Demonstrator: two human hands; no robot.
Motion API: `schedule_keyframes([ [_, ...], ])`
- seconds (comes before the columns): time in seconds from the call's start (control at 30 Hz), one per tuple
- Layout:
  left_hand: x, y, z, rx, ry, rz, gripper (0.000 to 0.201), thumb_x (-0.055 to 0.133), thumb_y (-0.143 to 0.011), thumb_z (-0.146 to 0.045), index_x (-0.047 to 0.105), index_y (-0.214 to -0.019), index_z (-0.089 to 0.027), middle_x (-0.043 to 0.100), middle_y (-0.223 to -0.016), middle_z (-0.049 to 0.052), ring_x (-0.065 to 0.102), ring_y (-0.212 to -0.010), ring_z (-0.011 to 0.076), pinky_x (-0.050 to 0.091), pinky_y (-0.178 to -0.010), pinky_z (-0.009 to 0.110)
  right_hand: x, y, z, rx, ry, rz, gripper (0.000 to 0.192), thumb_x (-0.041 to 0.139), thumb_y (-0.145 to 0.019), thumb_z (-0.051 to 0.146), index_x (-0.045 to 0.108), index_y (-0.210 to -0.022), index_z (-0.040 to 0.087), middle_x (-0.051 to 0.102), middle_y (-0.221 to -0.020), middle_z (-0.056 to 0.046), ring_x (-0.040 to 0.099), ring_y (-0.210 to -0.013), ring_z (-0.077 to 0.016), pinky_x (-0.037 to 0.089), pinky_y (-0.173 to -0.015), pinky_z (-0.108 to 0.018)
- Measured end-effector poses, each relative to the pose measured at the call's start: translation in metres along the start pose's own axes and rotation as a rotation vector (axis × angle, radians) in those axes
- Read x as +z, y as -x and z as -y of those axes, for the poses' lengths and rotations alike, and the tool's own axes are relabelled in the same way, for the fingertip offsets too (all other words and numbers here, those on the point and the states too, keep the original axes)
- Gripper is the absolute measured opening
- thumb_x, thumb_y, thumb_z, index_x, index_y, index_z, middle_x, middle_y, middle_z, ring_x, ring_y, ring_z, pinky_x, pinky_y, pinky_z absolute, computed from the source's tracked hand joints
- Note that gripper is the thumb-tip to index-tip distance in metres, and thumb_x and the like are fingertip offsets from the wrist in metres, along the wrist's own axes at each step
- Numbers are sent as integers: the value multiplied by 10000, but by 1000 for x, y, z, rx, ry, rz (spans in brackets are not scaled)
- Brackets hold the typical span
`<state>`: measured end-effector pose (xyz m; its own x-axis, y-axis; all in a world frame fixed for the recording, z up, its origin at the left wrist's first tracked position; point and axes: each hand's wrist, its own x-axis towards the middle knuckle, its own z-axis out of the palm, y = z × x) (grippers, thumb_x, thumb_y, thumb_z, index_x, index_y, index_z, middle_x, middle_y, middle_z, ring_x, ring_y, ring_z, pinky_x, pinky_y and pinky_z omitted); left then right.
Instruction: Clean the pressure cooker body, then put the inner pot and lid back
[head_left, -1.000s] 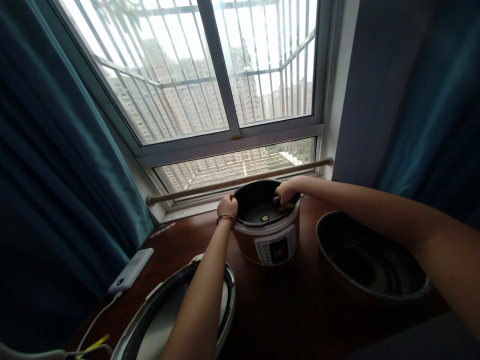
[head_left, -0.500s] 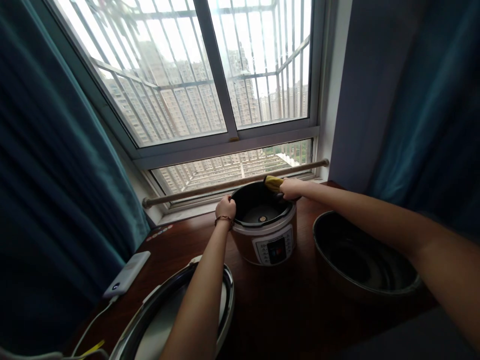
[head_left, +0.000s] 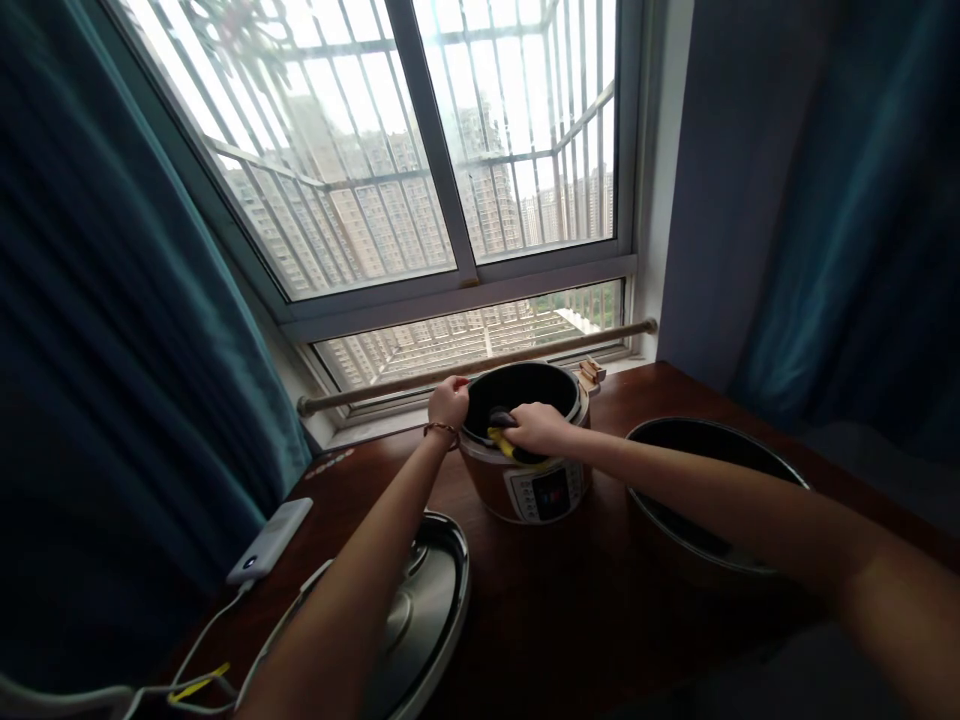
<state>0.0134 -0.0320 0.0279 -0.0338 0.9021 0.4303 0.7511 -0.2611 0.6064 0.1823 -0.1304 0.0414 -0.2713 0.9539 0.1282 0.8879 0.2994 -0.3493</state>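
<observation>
- On the desk point(head_left: 540, 610), near its far edge, stands the cooker point(head_left: 487, 490).
- Lid point(head_left: 439, 620) off, toward the near-left corner; pot point(head_left: 697, 438) out, toward the right edge.
- Left hand point(head_left: 448, 403) grips the cooker's left side; right hand point(head_left: 541, 430) clutches a cloth point(head_left: 508, 446): wiping seems unfinished.

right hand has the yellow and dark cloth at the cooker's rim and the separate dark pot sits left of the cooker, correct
Not quite: the head view shows the dark pot right of the cooker. The right hand does have the yellow and dark cloth at the cooker's rim.
</observation>
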Motion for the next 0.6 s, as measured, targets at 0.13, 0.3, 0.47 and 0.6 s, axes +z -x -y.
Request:
schedule_keyframes([
  [0.13, -10, 11, -43, 111, 128, 468, 257, 473, -772, -270, 648, -892, -126, 692, -817, 78, 641, -695, 163, 477, -639, 263, 26, -1, 39, -171, -220, -90, 320, 511, -753, 348, 674, -872, 99, 677, -846, -127, 608, -719, -199, 394, -562, -240],
  [0.3, -11, 34, -55, 166, -182, 838, 433, 382, -841, -439, 666, -739, -128, 686, -757, 89, 610, -707, 191, 448, -666, 282, 36, 12, 26, -325, -438, -101, 182, 549, -689, 169, 695, -781, 114, 683, -754, -49, 581, -641, -133, 402, -567, -202],
  [0.47, -17, 52, -29, 540, -520, 714, 536, 258, -891, -454, 658, -709, -146, 672, -780, 111, 598, -790, 214, 402, -766, 300, 10, 9, -57, -185, -290, -386, 241, 468, -730, 112, 705, -762, 142, 692, -794, -57, 610, -747, -158, 422, -705, -239],
  [0.6, -15, 47, -25, 529, -597, 773, 619, 175, -891, -504, 674, -735, -174, 673, -746, 87, 606, -730, 204, 402, -682, 278, 13, -8, -121, -206, -220, -461, 237, 456, -807, 193, 686, -759, 170, 682, -812, -55, 604, -803, -174, 427, -767, -277],
])
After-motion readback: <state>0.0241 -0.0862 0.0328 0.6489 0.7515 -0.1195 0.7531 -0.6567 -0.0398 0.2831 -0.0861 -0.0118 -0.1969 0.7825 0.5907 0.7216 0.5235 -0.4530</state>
